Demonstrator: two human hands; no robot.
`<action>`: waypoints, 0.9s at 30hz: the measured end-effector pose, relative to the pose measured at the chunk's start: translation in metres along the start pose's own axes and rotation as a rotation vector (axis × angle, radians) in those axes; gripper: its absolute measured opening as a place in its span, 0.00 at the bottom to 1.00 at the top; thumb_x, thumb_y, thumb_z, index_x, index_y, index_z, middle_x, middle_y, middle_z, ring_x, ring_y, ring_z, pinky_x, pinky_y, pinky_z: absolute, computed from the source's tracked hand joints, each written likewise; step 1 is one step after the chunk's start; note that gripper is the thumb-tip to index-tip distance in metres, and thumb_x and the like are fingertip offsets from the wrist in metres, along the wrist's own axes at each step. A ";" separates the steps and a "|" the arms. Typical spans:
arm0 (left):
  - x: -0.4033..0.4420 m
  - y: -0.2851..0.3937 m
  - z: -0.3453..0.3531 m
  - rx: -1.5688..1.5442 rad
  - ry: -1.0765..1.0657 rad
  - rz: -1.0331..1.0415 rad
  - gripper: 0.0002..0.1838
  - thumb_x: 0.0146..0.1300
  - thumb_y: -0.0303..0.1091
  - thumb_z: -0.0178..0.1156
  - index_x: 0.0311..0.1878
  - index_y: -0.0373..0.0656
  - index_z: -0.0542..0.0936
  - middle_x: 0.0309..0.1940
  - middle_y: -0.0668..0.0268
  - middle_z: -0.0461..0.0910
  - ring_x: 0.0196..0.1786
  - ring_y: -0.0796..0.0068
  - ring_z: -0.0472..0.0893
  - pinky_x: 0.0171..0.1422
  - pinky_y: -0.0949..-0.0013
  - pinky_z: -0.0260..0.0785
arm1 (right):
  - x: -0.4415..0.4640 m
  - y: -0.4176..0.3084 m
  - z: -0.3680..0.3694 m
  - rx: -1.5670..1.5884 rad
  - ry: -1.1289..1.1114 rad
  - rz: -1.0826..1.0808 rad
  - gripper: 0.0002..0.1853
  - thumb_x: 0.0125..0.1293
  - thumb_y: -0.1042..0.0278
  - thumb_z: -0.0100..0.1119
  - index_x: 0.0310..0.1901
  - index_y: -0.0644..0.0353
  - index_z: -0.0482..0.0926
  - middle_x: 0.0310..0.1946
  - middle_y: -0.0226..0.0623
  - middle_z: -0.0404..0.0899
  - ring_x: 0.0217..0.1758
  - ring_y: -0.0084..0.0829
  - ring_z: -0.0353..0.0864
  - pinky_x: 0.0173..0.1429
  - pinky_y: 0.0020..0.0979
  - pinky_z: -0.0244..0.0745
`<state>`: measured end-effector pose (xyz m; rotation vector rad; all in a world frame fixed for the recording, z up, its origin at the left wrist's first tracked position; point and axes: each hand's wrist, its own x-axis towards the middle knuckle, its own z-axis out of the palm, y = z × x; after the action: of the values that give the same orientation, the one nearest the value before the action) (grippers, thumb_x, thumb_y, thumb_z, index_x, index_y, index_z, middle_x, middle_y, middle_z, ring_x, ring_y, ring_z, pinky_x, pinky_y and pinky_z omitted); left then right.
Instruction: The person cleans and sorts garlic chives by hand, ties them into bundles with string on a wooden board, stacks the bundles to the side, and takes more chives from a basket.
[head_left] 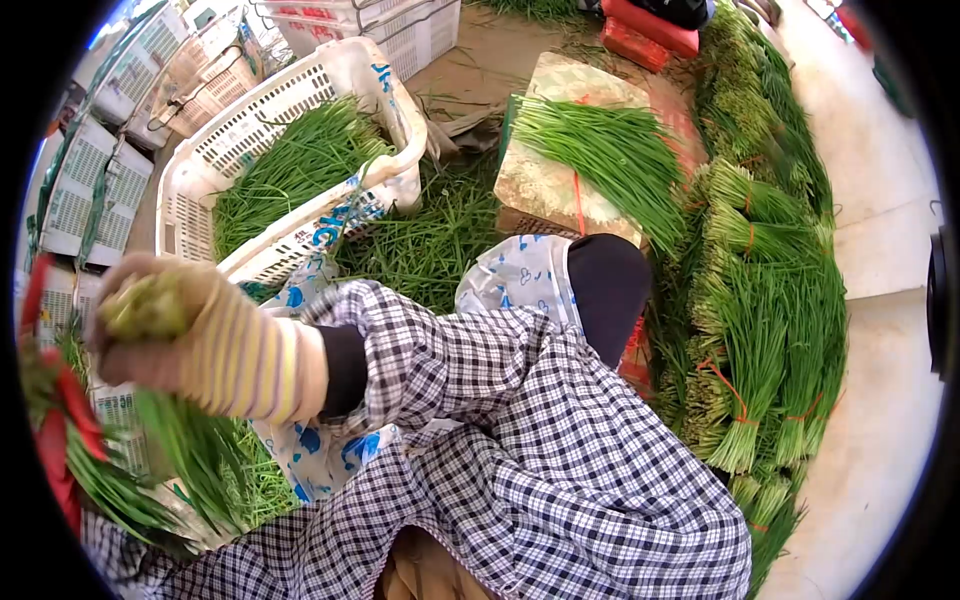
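My right hand (220,345), in a striped glove with brownish fingers, reaches across to the far left and is blurred by motion. It is closed around a bunch of garlic chives (150,305). The pale cut ends show at the fist, and long green leaves (190,450) hang below it. A checked sleeve (230,540) of my left arm runs along the bottom left, but my left hand is not visible. Red strips (75,415) hang at the left edge, beside more green leaves (110,490).
A white crate (400,165) of loose chives stands ahead, with scattered chives (430,240) beside it. Another bunch (600,150), with an orange tie, lies on a block (535,190). Tied bundles (750,350) are piled along the right by a pale wall (890,380). More crates (95,185) stand left.
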<state>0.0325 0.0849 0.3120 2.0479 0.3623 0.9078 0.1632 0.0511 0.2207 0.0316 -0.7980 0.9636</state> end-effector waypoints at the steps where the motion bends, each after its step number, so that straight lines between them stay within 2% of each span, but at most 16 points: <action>1: -0.002 -0.006 0.003 -0.024 -0.059 -0.114 0.28 0.74 0.44 0.45 0.70 0.35 0.63 0.46 0.60 0.78 0.41 0.74 0.79 0.52 0.69 0.74 | -0.006 -0.004 -0.011 0.032 0.038 0.122 0.15 0.59 0.73 0.66 0.48 0.59 0.78 0.36 0.32 0.82 0.41 0.29 0.82 0.47 0.30 0.80; 2: -0.003 -0.017 0.009 -0.074 -0.115 -0.255 0.28 0.75 0.45 0.44 0.70 0.35 0.63 0.46 0.60 0.78 0.41 0.74 0.79 0.51 0.70 0.74 | -0.018 -0.011 -0.024 0.092 0.111 0.366 0.15 0.61 0.71 0.66 0.50 0.59 0.78 0.38 0.31 0.82 0.42 0.28 0.82 0.48 0.29 0.80; 4: -0.007 -0.060 0.027 -0.297 -0.182 -0.610 0.29 0.75 0.47 0.43 0.70 0.35 0.63 0.46 0.61 0.78 0.39 0.75 0.78 0.50 0.71 0.74 | -0.052 -0.023 -0.048 0.141 0.355 0.483 0.15 0.68 0.68 0.60 0.53 0.63 0.76 0.45 0.37 0.81 0.46 0.27 0.82 0.49 0.27 0.81; 5: -0.018 -0.099 0.026 -0.547 -0.231 -0.807 0.29 0.74 0.49 0.46 0.68 0.37 0.66 0.44 0.64 0.79 0.34 0.80 0.76 0.39 0.76 0.73 | -0.066 -0.032 -0.060 0.059 0.482 0.449 0.15 0.69 0.68 0.59 0.54 0.60 0.76 0.43 0.36 0.82 0.44 0.27 0.84 0.46 0.29 0.82; 6: -0.026 -0.118 0.051 -0.507 -0.229 -0.869 0.26 0.72 0.46 0.52 0.65 0.38 0.69 0.40 0.67 0.80 0.34 0.83 0.76 0.36 0.79 0.70 | -0.082 -0.038 -0.079 0.131 0.564 0.563 0.16 0.69 0.67 0.59 0.57 0.59 0.74 0.42 0.34 0.83 0.41 0.28 0.84 0.45 0.30 0.83; 7: -0.032 -0.124 0.093 -0.592 -0.031 -0.920 0.22 0.69 0.40 0.58 0.62 0.39 0.72 0.39 0.68 0.80 0.35 0.83 0.77 0.37 0.77 0.71 | -0.102 -0.038 -0.102 0.115 0.601 0.592 0.17 0.69 0.66 0.59 0.58 0.57 0.74 0.43 0.32 0.83 0.43 0.28 0.84 0.45 0.30 0.83; 8: -0.038 -0.154 0.112 -0.620 -0.120 -0.976 0.25 0.66 0.34 0.62 0.64 0.39 0.71 0.48 0.66 0.79 0.45 0.78 0.79 0.51 0.72 0.74 | -0.116 -0.044 -0.119 -0.060 0.620 0.561 0.18 0.69 0.66 0.60 0.58 0.57 0.74 0.46 0.34 0.83 0.46 0.29 0.84 0.48 0.32 0.83; 10: -0.057 -0.183 0.164 -0.576 0.011 -0.561 0.33 0.62 0.31 0.66 0.69 0.38 0.66 0.57 0.61 0.76 0.57 0.73 0.76 0.64 0.69 0.68 | -0.146 -0.054 -0.153 -0.116 0.749 0.618 0.20 0.68 0.65 0.62 0.59 0.58 0.74 0.50 0.35 0.82 0.50 0.31 0.83 0.54 0.35 0.81; 14: -0.087 -0.197 0.172 -0.544 -0.265 -0.692 0.47 0.59 0.41 0.70 0.75 0.36 0.54 0.68 0.57 0.67 0.69 0.71 0.66 0.73 0.66 0.58 | -0.152 -0.084 -0.153 -0.081 0.743 0.691 0.18 0.67 0.67 0.63 0.57 0.57 0.77 0.49 0.34 0.82 0.51 0.29 0.82 0.56 0.33 0.80; 16: -0.100 -0.188 0.154 -0.862 -0.507 -0.931 0.45 0.58 0.45 0.68 0.73 0.37 0.57 0.67 0.57 0.68 0.68 0.66 0.70 0.72 0.63 0.61 | -0.149 -0.086 -0.153 -0.118 0.601 0.711 0.20 0.68 0.68 0.62 0.60 0.57 0.75 0.50 0.34 0.82 0.52 0.28 0.81 0.58 0.32 0.79; 18: -0.104 -0.170 0.153 -0.989 -0.530 -1.012 0.42 0.58 0.45 0.67 0.71 0.37 0.60 0.65 0.56 0.70 0.64 0.63 0.73 0.68 0.61 0.65 | -0.146 -0.073 -0.164 -0.370 0.400 0.771 0.26 0.68 0.69 0.61 0.66 0.59 0.68 0.53 0.32 0.79 0.55 0.25 0.79 0.60 0.30 0.76; 20: -0.107 -0.162 0.158 -1.134 -0.594 -1.071 0.40 0.58 0.46 0.66 0.69 0.37 0.63 0.63 0.54 0.72 0.60 0.61 0.77 0.64 0.59 0.70 | -0.133 -0.066 -0.164 -0.351 0.312 0.798 0.29 0.67 0.70 0.63 0.68 0.60 0.66 0.54 0.31 0.78 0.55 0.24 0.77 0.61 0.29 0.74; 22: -0.111 -0.166 0.156 -1.229 -0.372 -1.186 0.31 0.61 0.40 0.64 0.66 0.38 0.68 0.56 0.54 0.77 0.50 0.61 0.82 0.55 0.62 0.75 | -0.131 -0.050 -0.175 -0.374 0.385 0.669 0.40 0.64 0.72 0.65 0.73 0.63 0.53 0.56 0.34 0.76 0.57 0.24 0.75 0.62 0.31 0.73; 24: -0.093 -0.166 0.149 -0.960 -0.283 -1.148 0.24 0.61 0.35 0.63 0.60 0.38 0.74 0.50 0.57 0.81 0.45 0.65 0.83 0.51 0.65 0.75 | -0.130 -0.049 -0.181 -0.397 0.572 0.582 0.45 0.64 0.73 0.66 0.74 0.64 0.44 0.56 0.35 0.75 0.57 0.25 0.74 0.61 0.31 0.73; 25: -0.088 -0.170 0.143 -0.769 -0.275 -1.108 0.29 0.60 0.34 0.64 0.63 0.37 0.70 0.51 0.56 0.81 0.45 0.64 0.84 0.49 0.65 0.75 | -0.133 -0.047 -0.186 -0.265 0.599 0.589 0.47 0.63 0.72 0.67 0.75 0.64 0.42 0.57 0.37 0.73 0.58 0.26 0.73 0.61 0.30 0.72; 27: -0.077 -0.165 0.145 -0.583 -0.281 -1.042 0.33 0.58 0.34 0.64 0.67 0.37 0.66 0.51 0.55 0.81 0.44 0.62 0.84 0.48 0.65 0.75 | -0.132 -0.048 -0.160 -0.468 0.418 0.459 0.50 0.57 0.74 0.69 0.74 0.62 0.43 0.61 0.42 0.68 0.58 0.29 0.73 0.62 0.31 0.72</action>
<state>0.0946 0.0574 0.0893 1.1521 0.7890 0.0467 0.2522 -0.0147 0.0389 -0.7641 -0.6312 1.1379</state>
